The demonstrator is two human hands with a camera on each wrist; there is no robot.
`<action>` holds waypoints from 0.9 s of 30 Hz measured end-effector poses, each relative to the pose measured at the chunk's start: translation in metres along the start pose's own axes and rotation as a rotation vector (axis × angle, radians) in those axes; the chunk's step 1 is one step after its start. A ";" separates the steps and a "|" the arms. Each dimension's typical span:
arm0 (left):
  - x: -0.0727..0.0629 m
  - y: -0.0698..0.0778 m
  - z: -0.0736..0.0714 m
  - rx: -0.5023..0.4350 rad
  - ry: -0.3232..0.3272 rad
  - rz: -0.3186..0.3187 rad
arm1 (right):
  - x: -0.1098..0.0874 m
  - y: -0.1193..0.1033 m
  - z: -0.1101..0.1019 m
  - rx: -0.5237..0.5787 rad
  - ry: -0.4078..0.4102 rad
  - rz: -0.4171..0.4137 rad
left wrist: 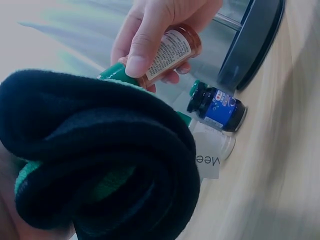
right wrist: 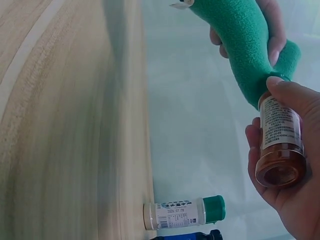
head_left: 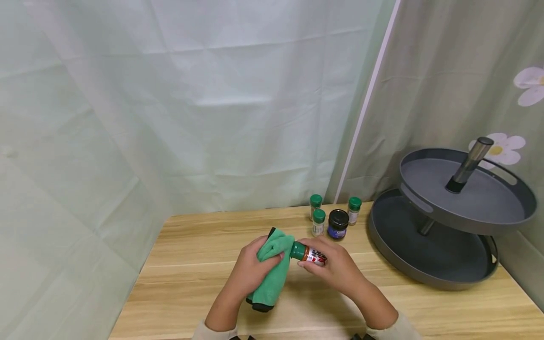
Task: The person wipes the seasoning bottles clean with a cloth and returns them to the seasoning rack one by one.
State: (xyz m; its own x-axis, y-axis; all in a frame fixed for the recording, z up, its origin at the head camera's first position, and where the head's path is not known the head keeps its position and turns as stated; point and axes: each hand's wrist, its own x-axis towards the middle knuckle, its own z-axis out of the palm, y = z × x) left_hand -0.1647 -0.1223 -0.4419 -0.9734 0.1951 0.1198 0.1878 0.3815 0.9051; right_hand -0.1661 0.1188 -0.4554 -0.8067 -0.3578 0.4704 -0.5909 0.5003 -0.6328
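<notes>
My left hand [head_left: 250,268] grips a folded green cloth [head_left: 274,278] with black edging. A spice bottle [head_left: 313,255] with a green cap and a red-brown body is held in my right hand [head_left: 335,264], tilted on its side above the table. Its cap [head_left: 298,250] touches the cloth. In the right wrist view the bottle's label [right wrist: 281,122] and base show, with the cap end against the cloth [right wrist: 245,45]. The left wrist view has the cloth's black edge [left wrist: 165,145] in front, covering part of the cap.
Behind my hands stand a dark jar [head_left: 338,224] with a blue label and several green-capped spice bottles, one [head_left: 318,223] near the jar's left. A two-tier grey round tray [head_left: 433,278] stands at the right of the wooden table [head_left: 182,264]. Curtains hang behind.
</notes>
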 end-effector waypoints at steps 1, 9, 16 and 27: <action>0.000 0.000 0.000 -0.002 -0.004 -0.001 | 0.000 0.001 0.000 0.001 0.001 0.006; -0.001 0.000 0.001 -0.027 -0.029 -0.001 | 0.000 0.005 0.001 0.002 0.019 0.052; -0.002 0.000 0.001 -0.052 -0.046 -0.001 | 0.000 0.008 0.004 0.014 -0.022 0.091; 0.000 -0.001 0.002 -0.026 -0.023 0.011 | -0.001 0.010 0.009 0.003 -0.044 0.053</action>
State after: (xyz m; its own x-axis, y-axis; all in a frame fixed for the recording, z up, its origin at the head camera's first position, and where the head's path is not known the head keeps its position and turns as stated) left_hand -0.1650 -0.1213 -0.4437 -0.9681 0.2199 0.1202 0.1944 0.3561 0.9140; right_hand -0.1711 0.1169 -0.4673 -0.8362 -0.3657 0.4086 -0.5476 0.5169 -0.6580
